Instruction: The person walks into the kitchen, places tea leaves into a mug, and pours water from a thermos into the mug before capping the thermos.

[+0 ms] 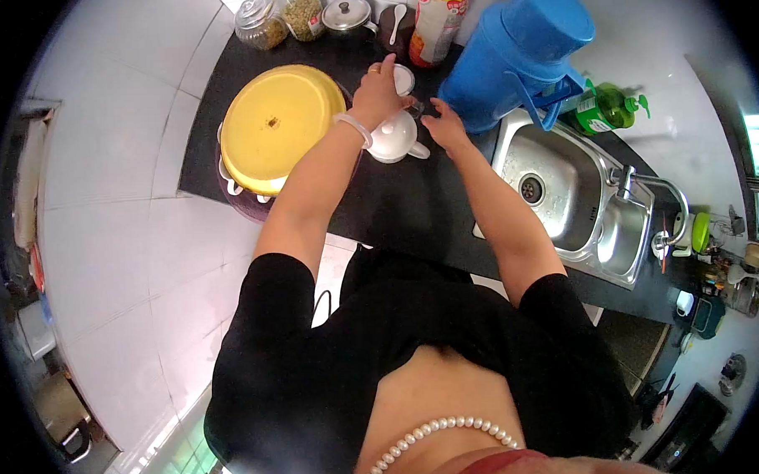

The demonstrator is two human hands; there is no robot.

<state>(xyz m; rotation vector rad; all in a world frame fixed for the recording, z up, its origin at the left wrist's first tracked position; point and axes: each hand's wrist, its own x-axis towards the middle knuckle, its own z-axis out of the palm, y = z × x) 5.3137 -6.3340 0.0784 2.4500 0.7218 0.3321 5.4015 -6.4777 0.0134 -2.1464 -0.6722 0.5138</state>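
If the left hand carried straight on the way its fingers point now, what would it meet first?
The left hand would probably meet the dark container, where the white spoon shows; depth is unclear here, so it might pass above instead.

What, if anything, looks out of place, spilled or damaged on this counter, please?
Only the dark mark near the middle of the yellow cover stands out, because the surface around it is plain; I cannot tell whether it is damage or dirt. I see no spill on the black counter.
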